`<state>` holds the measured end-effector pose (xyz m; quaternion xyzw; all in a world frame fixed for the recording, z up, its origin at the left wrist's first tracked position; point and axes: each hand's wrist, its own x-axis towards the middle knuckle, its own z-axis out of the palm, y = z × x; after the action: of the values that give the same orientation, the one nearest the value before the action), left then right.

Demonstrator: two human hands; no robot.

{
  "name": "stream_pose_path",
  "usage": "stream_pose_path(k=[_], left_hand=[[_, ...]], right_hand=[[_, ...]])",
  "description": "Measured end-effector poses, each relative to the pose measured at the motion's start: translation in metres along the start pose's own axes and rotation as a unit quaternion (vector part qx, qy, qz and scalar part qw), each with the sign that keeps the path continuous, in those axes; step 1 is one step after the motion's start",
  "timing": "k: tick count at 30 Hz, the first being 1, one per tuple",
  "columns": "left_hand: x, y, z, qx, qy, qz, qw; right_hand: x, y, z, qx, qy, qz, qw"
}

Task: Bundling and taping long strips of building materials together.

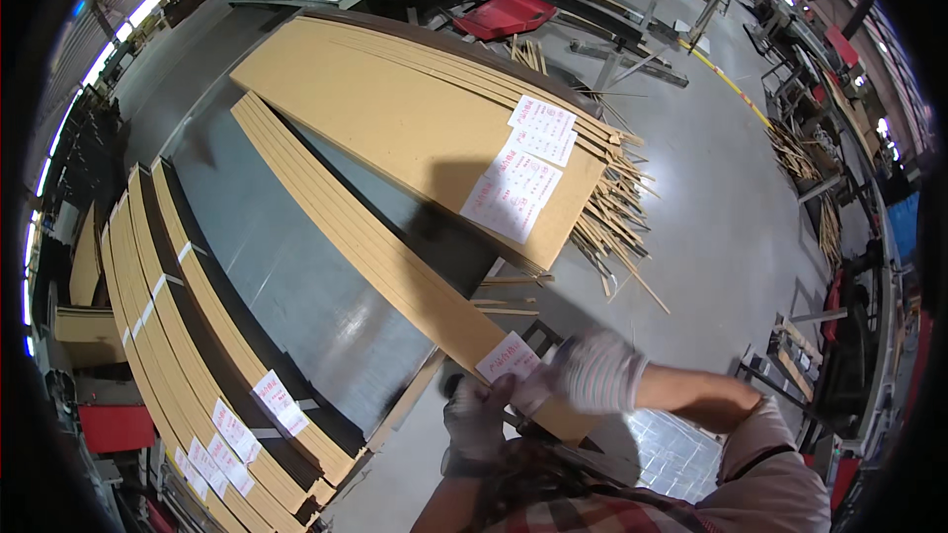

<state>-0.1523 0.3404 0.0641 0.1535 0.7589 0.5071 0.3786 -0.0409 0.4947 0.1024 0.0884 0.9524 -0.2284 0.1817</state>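
Presumably to steady the narrow board stack (370, 255), my left fingers (476, 411) curl round its edge, lower centre, by the label (508, 355); whether my blurred right fingers (596, 375) grip, I cannot tell.

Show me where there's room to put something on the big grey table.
The biggest bare patch is the grey tabletop between the strapped bundles and the narrow stack. A thin, partly shadowed wedge lies between that and the wide stack. It's crowded among the bundles and at the narrow stack's near end, by the left hand and right hand.
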Motion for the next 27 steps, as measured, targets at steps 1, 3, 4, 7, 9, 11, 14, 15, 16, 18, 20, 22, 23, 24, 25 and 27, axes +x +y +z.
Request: stream_pose_path(k=[1,3,4,7,9,11,14,15,16,18,20,22,23,24,25,27], left_hand=[[0.002,-0.021,-0.008,-0.037,0.041,-0.003,0.998],[0.017,-0.059,-0.003,-0.009,0.037,0.023,0.999],[0.022,-0.047,0.001,-0.159,-0.038,-0.014,0.986],[0.02,-0.053,-0.012,-0.2,-0.141,-0.009,0.97],[-0.016,-0.068,-0.01,0.531,-0.214,0.355,0.739],[-0.051,0.046,-0.011,0.413,-0.368,0.069,0.83],[0.002,0.013,-0.017,0.132,-0.216,-0.143,0.957],[0.008,0.005,-0.023,-0.017,-0.128,-0.242,0.961],[0.004,0.0,-0.026,-0.018,-0.129,-0.242,0.962],[-0.017,-0.016,-0.036,0.175,-0.025,-0.017,0.984],[-0.041,0.027,-0.039,0.212,-0.02,0.192,0.958],[-0.056,0.045,-0.056,0.143,-0.17,0.071,0.972],[-0.061,0.037,-0.064,0.025,-0.248,-0.017,0.968],[-0.061,0.029,-0.069,-0.092,-0.323,-0.101,0.936],[-0.053,0.012,-0.079,-0.092,-0.328,-0.102,0.935],[-0.023,-0.037,-0.094,0.068,-0.251,-0.024,0.965]], right_hand=[[0.01,-0.003,-0.037,-0.135,-0.102,0.056,0.984],[0.019,0.053,0.029,-0.024,-0.03,0.102,0.994],[0.019,0.075,0.051,-0.054,-0.092,0.154,0.982],[0.032,0.073,0.057,0.089,-0.059,0.275,0.955],[0.037,0.063,0.063,0.219,0.198,0.192,0.936],[0.046,0.04,0.044,0.296,0.195,0.175,0.919],[0.057,0.021,0.033,0.31,0.108,0.098,0.94],[0.045,0.011,0.028,0.311,0.107,0.1,0.939],[0.036,0.01,0.023,0.221,0.05,0.102,0.969],[0.014,0.003,0.011,0.113,0.085,0.056,0.988],[-0.017,0.0,0.035,-0.022,0.106,-0.074,0.991],[-0.004,-0.072,-0.085,0.152,-0.316,-0.019,0.936],[-0.001,-0.067,-0.085,0.148,-0.316,-0.02,0.937],[0.001,-0.049,-0.079,0.182,-0.29,-0.098,0.934],[0.001,-0.027,-0.067,0.222,-0.264,-0.173,0.922],[0.014,0.047,0.005,0.244,-0.033,-0.195,0.949]])
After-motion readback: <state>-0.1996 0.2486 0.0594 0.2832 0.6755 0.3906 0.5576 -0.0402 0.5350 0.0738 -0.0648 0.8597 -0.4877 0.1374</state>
